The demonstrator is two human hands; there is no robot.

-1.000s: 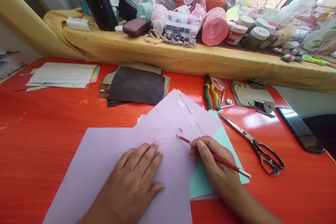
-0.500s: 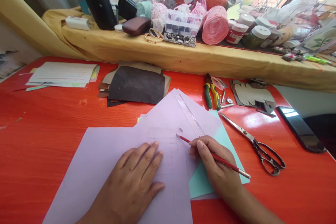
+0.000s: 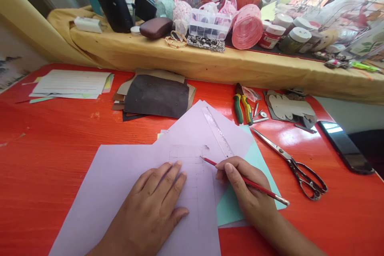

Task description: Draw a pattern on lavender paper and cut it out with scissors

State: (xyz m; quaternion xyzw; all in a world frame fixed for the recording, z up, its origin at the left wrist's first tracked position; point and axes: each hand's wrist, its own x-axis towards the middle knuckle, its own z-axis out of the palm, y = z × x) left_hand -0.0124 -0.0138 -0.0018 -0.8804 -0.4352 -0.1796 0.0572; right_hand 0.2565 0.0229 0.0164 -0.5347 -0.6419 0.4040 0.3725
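Paper [image 3: 99, 192] first: where is it?

Flat on the red table [image 3: 75, 124], partly over a turquoise sheet [image 3: 232, 208]. The left hand [image 3: 153, 204] rests on it palm down, fingers slightly apart, thumb out sideways.

And the right hand [image 3: 252, 202]?

Pinching the pencil [image 3: 258, 187] between thumb and fingers, its tip by the right end of a faint line [image 3: 186, 157]. Whether it touches, I can't tell.

How would you do this well?

Press evenly with the left hand so nothing slides, and draw lightly. Freehand strokes may waver; the ruler [image 3: 217, 132], just beyond the right hand, would steady longer ones.
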